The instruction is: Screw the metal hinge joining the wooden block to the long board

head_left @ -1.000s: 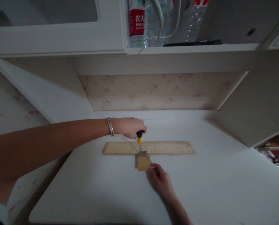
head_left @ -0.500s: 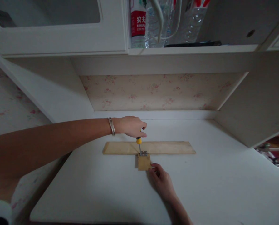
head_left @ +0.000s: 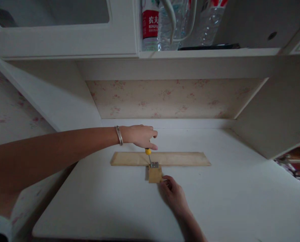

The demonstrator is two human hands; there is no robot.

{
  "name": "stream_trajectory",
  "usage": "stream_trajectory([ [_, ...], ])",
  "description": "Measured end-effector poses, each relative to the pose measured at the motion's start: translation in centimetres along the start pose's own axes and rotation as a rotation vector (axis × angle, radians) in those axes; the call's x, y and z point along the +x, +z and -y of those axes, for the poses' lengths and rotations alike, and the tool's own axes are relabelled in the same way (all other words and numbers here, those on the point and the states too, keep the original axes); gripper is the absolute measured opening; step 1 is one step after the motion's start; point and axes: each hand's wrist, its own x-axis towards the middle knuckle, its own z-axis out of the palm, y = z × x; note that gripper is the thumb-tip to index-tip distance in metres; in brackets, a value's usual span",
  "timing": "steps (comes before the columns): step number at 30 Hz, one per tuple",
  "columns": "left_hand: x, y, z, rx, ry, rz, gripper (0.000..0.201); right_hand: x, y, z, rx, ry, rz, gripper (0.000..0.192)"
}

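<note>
My screwdriver (head_left: 148, 152) yellow-collared; wood strip (head_left: 180, 158) pale tan; small block (head_left: 155, 174) ochre; table (head_left: 215, 201) white; wallpaper (head_left: 170, 99) pink-floral; bracelet (head_left: 118, 135) silver.

It looked like a room in a home: a white table (head_left: 215, 201) built into a white shelving unit, backed by pale wallpaper (head_left: 165, 99) printed with small pink flowers. On the shelf (head_left: 210, 52) above stood plastic water bottles (head_left: 150, 25), beside a closed cabinet door (head_left: 64, 33) at the far left.
</note>
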Motion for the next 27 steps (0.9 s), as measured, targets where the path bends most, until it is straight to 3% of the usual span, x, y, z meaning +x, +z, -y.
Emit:
stream_trajectory([
  [4, 0.1, 0.5, 0.4, 0.009, 0.137, 0.017, 0.048, 0.1, 0.0, -0.1, -0.02, 0.004, -0.003, 0.037],
  [7, 0.5, 1.2, 0.9, 0.033, 0.096, -0.027, 0.037, 0.1, 0.0, -0.1, -0.023, 0.007, 0.001, 0.036],
  [10, 0.7, 1.5, 1.0, 0.037, 0.028, -0.059, 0.038, 0.1, 0.1, -0.1, -0.014, 0.0, -0.003, 0.036],
  [16, 0.3, 0.2, 0.7, -0.018, 0.089, 0.018, 0.052, 0.0, 0.0, 0.2, -0.034, 0.021, 0.011, 0.035],
  [20, 0.2, -0.2, 0.9, -0.02, 0.171, -0.013, 0.036, 0.0, 0.0, 0.2, -0.033, 0.032, 0.023, 0.035],
  [22, 0.3, -0.2, 0.7, 0.018, 0.084, -0.044, 0.03, 0.0, 0.0, 0.1, -0.034, 0.026, 0.018, 0.035],
  [27, 0.4, -0.1, -0.5, 0.106, -0.158, -0.101, 0.054, 0.0, 0.0, 0.2, -0.049, 0.026, 0.018, 0.036],
])
